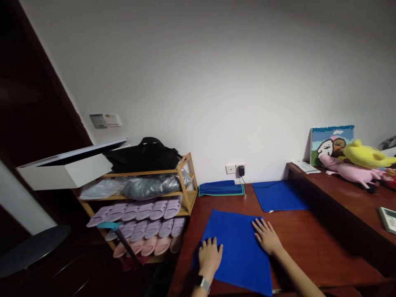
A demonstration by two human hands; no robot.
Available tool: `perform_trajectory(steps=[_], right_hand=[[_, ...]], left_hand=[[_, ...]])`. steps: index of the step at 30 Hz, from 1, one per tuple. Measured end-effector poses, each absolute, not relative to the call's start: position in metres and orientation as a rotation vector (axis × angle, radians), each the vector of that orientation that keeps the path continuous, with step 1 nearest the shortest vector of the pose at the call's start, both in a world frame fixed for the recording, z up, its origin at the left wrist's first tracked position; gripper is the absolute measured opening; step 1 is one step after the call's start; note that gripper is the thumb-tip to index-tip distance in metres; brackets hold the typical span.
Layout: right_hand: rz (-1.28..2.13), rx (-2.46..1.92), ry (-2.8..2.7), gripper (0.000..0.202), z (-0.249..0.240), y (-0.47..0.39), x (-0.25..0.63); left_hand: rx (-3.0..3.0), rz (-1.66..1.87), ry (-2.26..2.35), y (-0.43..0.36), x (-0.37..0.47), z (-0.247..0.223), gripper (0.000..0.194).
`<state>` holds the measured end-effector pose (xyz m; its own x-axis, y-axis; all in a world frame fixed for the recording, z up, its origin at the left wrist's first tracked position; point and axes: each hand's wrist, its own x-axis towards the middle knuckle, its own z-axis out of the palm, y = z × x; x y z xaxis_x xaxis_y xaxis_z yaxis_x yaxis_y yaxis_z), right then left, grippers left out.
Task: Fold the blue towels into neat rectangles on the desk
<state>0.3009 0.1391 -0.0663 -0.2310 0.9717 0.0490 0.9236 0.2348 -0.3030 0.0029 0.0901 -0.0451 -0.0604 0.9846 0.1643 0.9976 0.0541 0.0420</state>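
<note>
A blue cloth (236, 247) lies spread on the reddish-brown wooden table (309, 239), its lower corner reaching the front edge. My left hand (210, 256) rests flat on the cloth's left side, fingers apart, with a watch on the wrist. On its upper right edge lies my right hand (266, 236), palm down and fingers spread. Neither hand grips anything. Behind, near the wall, are a folded blue cloth with green edging (221, 188) and another flat blue cloth (280, 196).
Left of the table stands a wooden rack (185, 185) with slippers (148, 210), a black bag (145, 156) and a white box (71, 171). A plug (241, 170) sits in the wall socket. Plush toys (355, 171) lie on the raised surface at right.
</note>
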Motion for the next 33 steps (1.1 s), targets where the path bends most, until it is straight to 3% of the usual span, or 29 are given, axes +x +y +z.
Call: perform_trajectory(steps=[7,14,26,33], right_hand=[[0.294,-2.072,-2.118,0.07,-0.097,0.128,0.288],[0.341,-2.083,-2.157,0.069,-0.092,0.141,0.297],[0.379,-2.004,-2.16,0.071,-0.088,0.189,0.282],[0.346,-1.968,-2.121,0.072,-0.096,0.191,0.283]], left_hand=[[-2.363,-0.356,-1.875,0.08,-0.005,-0.057,0.05],[-2.395,-0.232,-2.049,0.082,-0.01,-0.089,0.06],[-2.291,-0.166,-2.138,0.063,-0.002,-0.098,0.063],[-2.411,-0.352,-1.867,0.119,0.049,-0.073,0.057]])
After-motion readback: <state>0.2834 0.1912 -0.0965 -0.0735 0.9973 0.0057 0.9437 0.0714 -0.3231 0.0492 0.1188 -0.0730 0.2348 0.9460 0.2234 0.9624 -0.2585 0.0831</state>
